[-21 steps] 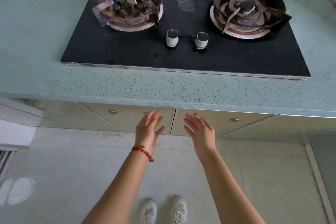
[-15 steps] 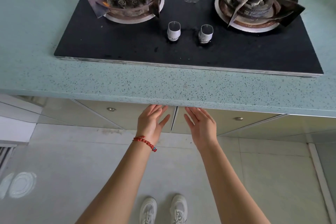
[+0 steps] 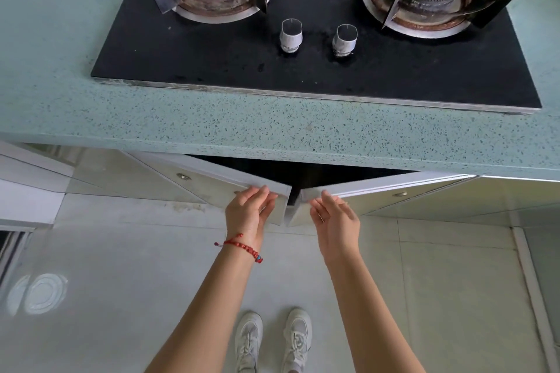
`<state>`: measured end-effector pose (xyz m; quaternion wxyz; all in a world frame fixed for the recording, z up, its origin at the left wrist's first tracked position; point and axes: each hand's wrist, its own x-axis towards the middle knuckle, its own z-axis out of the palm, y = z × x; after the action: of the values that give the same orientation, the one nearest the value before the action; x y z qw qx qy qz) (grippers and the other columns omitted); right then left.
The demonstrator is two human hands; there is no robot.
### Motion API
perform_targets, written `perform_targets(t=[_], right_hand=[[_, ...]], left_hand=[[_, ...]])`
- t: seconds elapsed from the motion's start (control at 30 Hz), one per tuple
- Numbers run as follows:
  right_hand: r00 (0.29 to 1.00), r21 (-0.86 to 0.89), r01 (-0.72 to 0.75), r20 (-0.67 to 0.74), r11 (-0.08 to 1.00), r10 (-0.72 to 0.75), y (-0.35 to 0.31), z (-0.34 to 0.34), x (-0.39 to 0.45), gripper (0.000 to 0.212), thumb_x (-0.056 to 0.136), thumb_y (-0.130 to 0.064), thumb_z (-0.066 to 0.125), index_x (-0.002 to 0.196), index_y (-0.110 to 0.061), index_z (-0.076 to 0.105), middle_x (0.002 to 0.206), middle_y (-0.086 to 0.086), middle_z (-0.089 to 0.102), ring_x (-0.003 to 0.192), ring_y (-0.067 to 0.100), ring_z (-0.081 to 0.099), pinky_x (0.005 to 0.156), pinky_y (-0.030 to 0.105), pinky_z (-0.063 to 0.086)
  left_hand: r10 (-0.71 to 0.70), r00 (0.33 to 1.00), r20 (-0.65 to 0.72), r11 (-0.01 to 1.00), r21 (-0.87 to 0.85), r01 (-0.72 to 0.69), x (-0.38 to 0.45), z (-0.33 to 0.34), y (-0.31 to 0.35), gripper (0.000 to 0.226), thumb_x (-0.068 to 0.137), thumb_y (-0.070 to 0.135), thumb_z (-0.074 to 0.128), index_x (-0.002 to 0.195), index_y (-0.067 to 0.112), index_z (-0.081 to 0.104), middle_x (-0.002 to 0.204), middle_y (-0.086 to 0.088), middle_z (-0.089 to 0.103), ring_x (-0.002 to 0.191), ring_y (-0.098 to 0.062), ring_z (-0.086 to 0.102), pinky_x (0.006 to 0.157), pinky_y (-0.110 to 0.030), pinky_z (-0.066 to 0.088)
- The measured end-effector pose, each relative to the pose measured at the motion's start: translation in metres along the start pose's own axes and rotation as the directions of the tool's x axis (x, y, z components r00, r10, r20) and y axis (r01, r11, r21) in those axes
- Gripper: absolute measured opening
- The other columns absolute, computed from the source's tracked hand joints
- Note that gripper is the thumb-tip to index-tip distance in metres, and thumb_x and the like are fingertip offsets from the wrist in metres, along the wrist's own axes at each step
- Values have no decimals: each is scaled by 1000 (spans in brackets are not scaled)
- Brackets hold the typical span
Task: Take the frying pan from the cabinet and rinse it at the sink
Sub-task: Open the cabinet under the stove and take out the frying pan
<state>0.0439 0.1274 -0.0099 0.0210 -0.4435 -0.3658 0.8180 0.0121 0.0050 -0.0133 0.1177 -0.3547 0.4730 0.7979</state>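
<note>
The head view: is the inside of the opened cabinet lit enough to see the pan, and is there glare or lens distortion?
Head view: the cabinet opening is black shadow, so no pan can be seen; soft daylight leaves a pale reflection on the floor; the wide lens bends the countertop edge; both hands, left hand and right hand, look sharp.

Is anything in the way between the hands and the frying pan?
Yes. The two cabinet doors, left and right, are only partly open, each held by a hand, left and right. The dark gap shows no pan yet.
</note>
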Motion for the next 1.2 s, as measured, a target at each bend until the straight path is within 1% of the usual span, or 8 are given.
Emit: perform_targets(t=[0.13, 0.23, 0.3, 0.53, 0.7, 1.0, 1.07, 1.2], right_hand=[[983, -310, 51, -154, 949, -103, 12, -27, -25, 32, 82, -14, 67, 58, -10, 46, 50, -2, 48, 54, 12, 44, 62, 24, 43], [969, -450, 39, -200, 892, -143, 17, -48, -41, 32, 80, -20, 70, 65, -7, 44, 55, 2, 44, 54, 14, 41, 60, 25, 39], [963, -494, 46, -209, 868, -170, 16, -60, -50, 33, 80, -19, 69, 66, -8, 41, 57, 4, 42, 53, 15, 42, 56, 25, 37], [946, -545, 41, -247, 837, -208, 13, -78, -72, 24, 81, -9, 62, 68, -7, 42, 59, 9, 45, 49, 15, 39, 51, 24, 34], [935, -579, 82, -238, 812, -264, 10, -92, -86, 13, 81, -5, 60, 74, -4, 49, 58, 7, 49, 49, 13, 42, 47, 20, 37], [901, -666, 124, -234, 735, -365, 1, -153, -109, 10, 79, -8, 62, 75, -6, 54, 59, 0, 52, 55, 16, 45, 58, 27, 39], [888, -682, 123, -249, 721, -387, -2, -166, -114, 7, 80, -9, 62, 83, -6, 57, 63, -1, 56, 62, 19, 51, 67, 29, 42], [843, -710, 118, -298, 694, -448, -7, -194, -120, 7, 80, -11, 62, 85, -6, 62, 72, 11, 59, 69, 24, 51, 68, 28, 40]], left_hand=[[129, 983, -130, 948, 307, -84, -19, -27, -14, 18, 78, 13, 67, 64, 9, 58, 44, 6, 59, 58, -16, 51, 60, -24, 47], [233, 959, -158, 865, 485, -130, -32, -48, -20, 40, 72, 23, 74, 44, 14, 46, 36, 6, 46, 50, -19, 41, 57, -29, 37], [278, 945, -173, 819, 557, -140, -39, -60, -21, 41, 63, 30, 75, 42, 17, 42, 43, 2, 47, 52, -22, 42, 57, -30, 36], [311, 931, -192, 748, 654, -115, -69, -89, -13, 26, 75, 11, 70, 60, 6, 49, 59, -3, 51, 57, -14, 48, 52, -16, 40], [330, 927, -180, 719, 684, -123, -86, -118, -5, 16, 74, 8, 70, 68, 3, 56, 62, 0, 55, 60, -11, 52, 57, -20, 40], [413, 892, -183, 609, 784, -120, -93, -168, 0, 25, 73, 11, 71, 90, -6, 64, 89, -19, 69, 84, -31, 63, 79, -35, 47], [434, 880, -190, 576, 810, -109, -97, -182, 5, 26, 73, 12, 71, 91, -6, 66, 91, -22, 70, 88, -34, 64, 80, -37, 48], [467, 874, -135, 475, 872, -119, -109, -210, 22, 21, 75, 8, 69, 88, -8, 66, 89, -26, 70, 88, -38, 64, 75, -34, 44]])
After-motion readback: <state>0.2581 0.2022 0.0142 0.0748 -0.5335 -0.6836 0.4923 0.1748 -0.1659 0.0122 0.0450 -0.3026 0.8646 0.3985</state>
